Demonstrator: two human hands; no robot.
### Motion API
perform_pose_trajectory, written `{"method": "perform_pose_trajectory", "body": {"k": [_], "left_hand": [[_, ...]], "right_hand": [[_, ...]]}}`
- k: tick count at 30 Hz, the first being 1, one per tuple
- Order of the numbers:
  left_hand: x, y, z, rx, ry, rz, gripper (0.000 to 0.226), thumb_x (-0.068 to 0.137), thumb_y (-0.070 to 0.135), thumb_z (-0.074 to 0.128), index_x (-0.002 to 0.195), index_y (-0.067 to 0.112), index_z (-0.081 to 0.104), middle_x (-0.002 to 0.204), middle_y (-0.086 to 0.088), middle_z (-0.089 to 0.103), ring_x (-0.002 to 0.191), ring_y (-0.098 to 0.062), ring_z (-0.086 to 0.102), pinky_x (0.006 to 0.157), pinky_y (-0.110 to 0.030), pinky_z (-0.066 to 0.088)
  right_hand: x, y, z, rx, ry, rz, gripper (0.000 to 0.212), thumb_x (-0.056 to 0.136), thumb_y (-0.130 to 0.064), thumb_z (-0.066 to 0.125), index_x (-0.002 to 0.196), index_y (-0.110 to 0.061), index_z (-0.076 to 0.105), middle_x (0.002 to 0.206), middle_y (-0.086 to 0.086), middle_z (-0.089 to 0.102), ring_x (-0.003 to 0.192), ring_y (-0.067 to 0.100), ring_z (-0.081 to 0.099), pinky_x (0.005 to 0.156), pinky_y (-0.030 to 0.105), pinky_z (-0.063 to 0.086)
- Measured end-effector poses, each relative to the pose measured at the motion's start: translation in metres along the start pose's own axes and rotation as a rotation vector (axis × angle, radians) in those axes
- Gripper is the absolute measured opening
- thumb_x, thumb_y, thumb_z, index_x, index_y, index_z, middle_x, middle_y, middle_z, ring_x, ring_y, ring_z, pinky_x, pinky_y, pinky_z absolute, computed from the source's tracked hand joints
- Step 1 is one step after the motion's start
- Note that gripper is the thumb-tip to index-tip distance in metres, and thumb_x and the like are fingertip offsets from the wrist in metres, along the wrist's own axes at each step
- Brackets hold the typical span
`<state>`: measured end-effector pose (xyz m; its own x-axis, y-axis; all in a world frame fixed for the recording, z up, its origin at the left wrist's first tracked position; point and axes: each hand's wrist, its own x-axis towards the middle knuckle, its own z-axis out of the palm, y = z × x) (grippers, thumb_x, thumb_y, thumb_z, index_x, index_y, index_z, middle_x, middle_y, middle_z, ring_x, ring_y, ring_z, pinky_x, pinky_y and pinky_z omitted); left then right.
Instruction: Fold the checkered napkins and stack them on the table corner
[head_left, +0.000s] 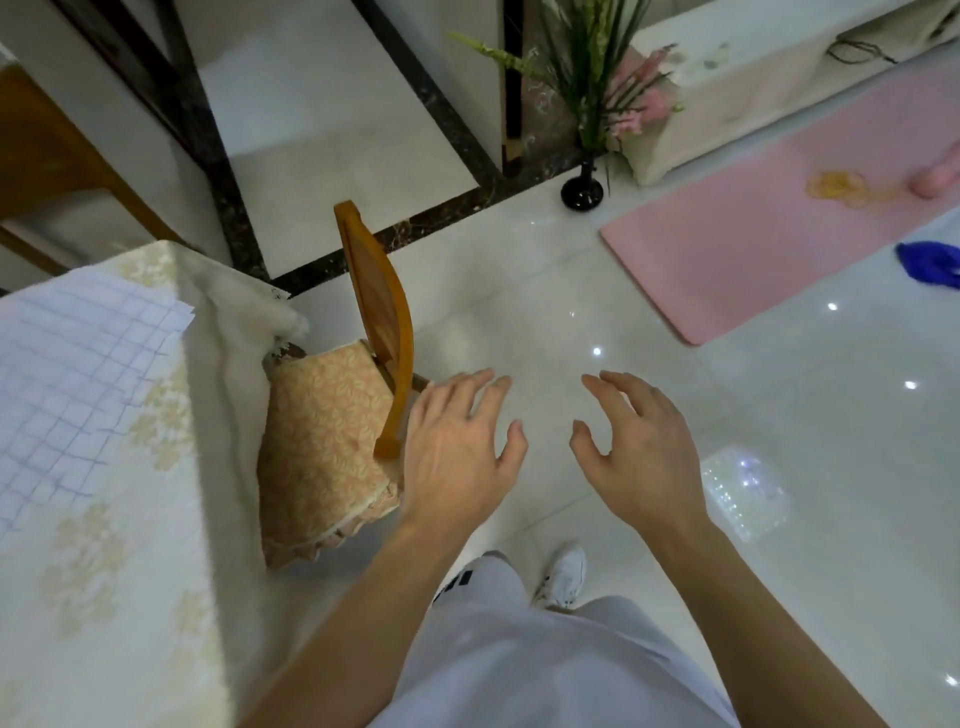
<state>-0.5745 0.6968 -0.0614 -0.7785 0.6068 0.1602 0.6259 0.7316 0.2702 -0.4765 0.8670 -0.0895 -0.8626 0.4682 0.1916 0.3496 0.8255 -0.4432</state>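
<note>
Both hands hang out in front of the person, over the glossy white tiled floor (519, 322), palms down and holding nothing: the left hand (460, 452) has its fingers spread and relaxed, its outer edge just beside the curved back of a wooden chair (382, 317), and the right hand (641, 452) has its fingers loosely bent and apart, touching nothing. The white napkin with a thin blue checkered grid (78, 374) lies flat on the table (119, 597) at the left, near its far corner, on a cream tablecloth with a pale floral pattern; it may be more than one layer, but the glare makes that hard to tell. The chair is pushed in at the table's side, and its seat carries a peach patterned cushion cover (322, 447). Farther off, a black vase of green stalks and pink flowers (584, 189) stands on the floor, with a pink mat (769, 218) to its right. A white shoe (563, 577) shows below the hands.
</note>
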Motion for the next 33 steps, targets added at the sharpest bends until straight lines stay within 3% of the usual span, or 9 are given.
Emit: {"method": "perform_pose_trajectory", "body": {"k": [10, 18, 26, 33], "left_hand": [[0.087, -0.011, 0.013, 0.064, 0.051, -0.209, 0.046, 0.093, 0.041, 0.049, 0.13, 0.016, 0.06, 0.132, -0.005, 0.062, 0.123, -0.024, 0.055, 0.101, -0.05, 0.046], [0.187, -0.061, 0.018, 0.064, 0.131, -0.358, 0.046, 0.095, 0.041, 0.048, 0.134, 0.018, 0.056, 0.136, -0.003, 0.059, 0.128, -0.021, 0.052, 0.105, -0.047, 0.043], [0.289, -0.14, 0.025, 0.058, 0.161, -0.537, 0.048, 0.094, 0.04, 0.049, 0.135, 0.016, 0.057, 0.139, -0.004, 0.058, 0.13, -0.024, 0.051, 0.105, -0.048, 0.042], [0.334, -0.192, 0.014, 0.091, 0.154, -0.738, 0.05, 0.095, 0.045, 0.048, 0.137, 0.02, 0.056, 0.141, -0.001, 0.057, 0.132, -0.022, 0.05, 0.106, -0.041, 0.044]], "right_hand": [[0.138, 0.011, 0.026, 0.036, -0.096, -0.251, 0.049, 0.089, -0.037, 0.05, 0.128, -0.012, 0.064, 0.128, 0.009, 0.064, 0.119, 0.028, 0.059, 0.101, 0.049, 0.049], [0.27, -0.015, 0.064, 0.037, -0.169, -0.393, 0.048, 0.087, -0.034, 0.056, 0.13, -0.014, 0.063, 0.13, 0.007, 0.062, 0.119, 0.025, 0.058, 0.104, 0.048, 0.047], [0.419, -0.07, 0.112, 0.011, -0.257, -0.536, 0.049, 0.088, -0.035, 0.055, 0.132, -0.014, 0.063, 0.132, 0.007, 0.061, 0.122, 0.026, 0.056, 0.104, 0.048, 0.047], [0.495, -0.127, 0.154, 0.033, -0.359, -0.692, 0.048, 0.09, -0.034, 0.059, 0.135, -0.015, 0.06, 0.136, 0.007, 0.059, 0.125, 0.025, 0.054, 0.107, 0.048, 0.045]]}}
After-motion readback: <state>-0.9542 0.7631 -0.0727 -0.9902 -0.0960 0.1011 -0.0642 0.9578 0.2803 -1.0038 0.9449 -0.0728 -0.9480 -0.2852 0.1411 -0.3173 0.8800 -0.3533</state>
